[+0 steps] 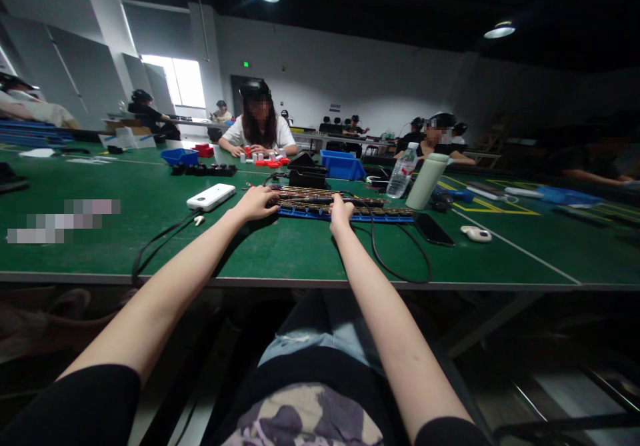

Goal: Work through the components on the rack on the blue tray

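A long blue rack (370,218) lies across the table, with rows of thin copper-coloured and dark strips on it. My left hand (259,204) rests at its left end, fingers stretched out over the edge of the strips. Over the rack's middle, my right hand (342,211) is closed around a slim black tool (320,199) that points left. A black cable (376,249) loops on the table to the right of that hand. The tool's tip and exact kind are too small to make out.
Left of the rack lies a white power bank (211,197). A black box (306,171) and blue bin (343,165) stand behind. To the right are a water bottle (401,171), green flask (427,181), phone (434,229) and earbud case (476,234). A person (260,126) sits opposite.
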A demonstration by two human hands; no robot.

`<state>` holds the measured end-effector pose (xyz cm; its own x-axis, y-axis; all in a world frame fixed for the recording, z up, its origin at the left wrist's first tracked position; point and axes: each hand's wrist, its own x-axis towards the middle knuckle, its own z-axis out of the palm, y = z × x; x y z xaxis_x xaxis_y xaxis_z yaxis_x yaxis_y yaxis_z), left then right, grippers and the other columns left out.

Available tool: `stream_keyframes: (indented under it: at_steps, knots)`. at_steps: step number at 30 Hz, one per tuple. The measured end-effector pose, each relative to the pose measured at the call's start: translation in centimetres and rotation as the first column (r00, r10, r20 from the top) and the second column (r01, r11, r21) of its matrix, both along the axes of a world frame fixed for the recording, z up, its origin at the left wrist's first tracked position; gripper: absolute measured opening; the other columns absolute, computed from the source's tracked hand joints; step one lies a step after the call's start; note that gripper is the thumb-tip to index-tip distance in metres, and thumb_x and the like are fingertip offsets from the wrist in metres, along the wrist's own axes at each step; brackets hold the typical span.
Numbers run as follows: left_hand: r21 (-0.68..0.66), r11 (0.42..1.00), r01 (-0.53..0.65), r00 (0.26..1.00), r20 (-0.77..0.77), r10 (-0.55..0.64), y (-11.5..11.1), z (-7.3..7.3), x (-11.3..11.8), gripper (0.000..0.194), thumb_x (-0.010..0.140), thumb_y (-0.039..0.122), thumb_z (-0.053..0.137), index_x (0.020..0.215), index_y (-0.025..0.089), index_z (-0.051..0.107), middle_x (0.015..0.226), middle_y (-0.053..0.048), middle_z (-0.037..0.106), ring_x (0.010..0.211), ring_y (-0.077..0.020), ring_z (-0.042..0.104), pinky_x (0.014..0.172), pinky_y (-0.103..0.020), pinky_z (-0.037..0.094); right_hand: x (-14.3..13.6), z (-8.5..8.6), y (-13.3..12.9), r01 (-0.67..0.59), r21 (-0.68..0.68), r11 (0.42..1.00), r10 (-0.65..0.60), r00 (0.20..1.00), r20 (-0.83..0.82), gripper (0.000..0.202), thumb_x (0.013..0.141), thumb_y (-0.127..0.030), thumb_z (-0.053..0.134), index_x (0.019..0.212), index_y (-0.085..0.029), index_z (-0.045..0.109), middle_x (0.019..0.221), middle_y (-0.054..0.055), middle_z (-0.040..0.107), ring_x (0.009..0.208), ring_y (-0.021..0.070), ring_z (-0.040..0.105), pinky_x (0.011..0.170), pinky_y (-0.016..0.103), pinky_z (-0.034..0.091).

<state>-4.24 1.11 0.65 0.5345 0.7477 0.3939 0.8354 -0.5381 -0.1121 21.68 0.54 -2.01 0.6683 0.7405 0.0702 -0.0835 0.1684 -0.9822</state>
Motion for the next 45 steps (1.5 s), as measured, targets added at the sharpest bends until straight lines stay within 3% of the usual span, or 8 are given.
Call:
stream_keyframes:
  at_steps: [25,45]
  knots:
    - [0.011,0.999,0.046,0.998,0.046,-0.047,1.01,-0.69,-0.37,0.046,0.097,0.044,0.06,0.133,0.022,0.077,0.126,-0.014,0.076,0.114,-0.0331,0.07,0.097,-0.042,0.054,-0.06,0.16,-0.18,0.019,-0.049,0.999,-0.02,1.0,-0.003,0.017,0.086,-0.03,0.071,0.075,-0.026,0.059,0.061,-0.003,0.057,0.066,0.0202,0.062,0.068,0.032,0.057]
    - [0.0,0.999,0.035,0.999,0.04,-0.035,0.36,-0.25,-0.16,0.045,0.096,0.043,0.06,0.133,0.024,0.077,0.128,-0.013,0.076,0.116,-0.033,0.071,0.099,-0.042,0.055,-0.32,0.64,-0.84,0.01,-0.02,1.0,-0.011,1.0,-0.018,0.015,0.087,-0.028,0.071,0.076,-0.025,0.061,0.059,-0.004,0.055,0.065,0.0199,0.061,0.068,0.031,0.056]
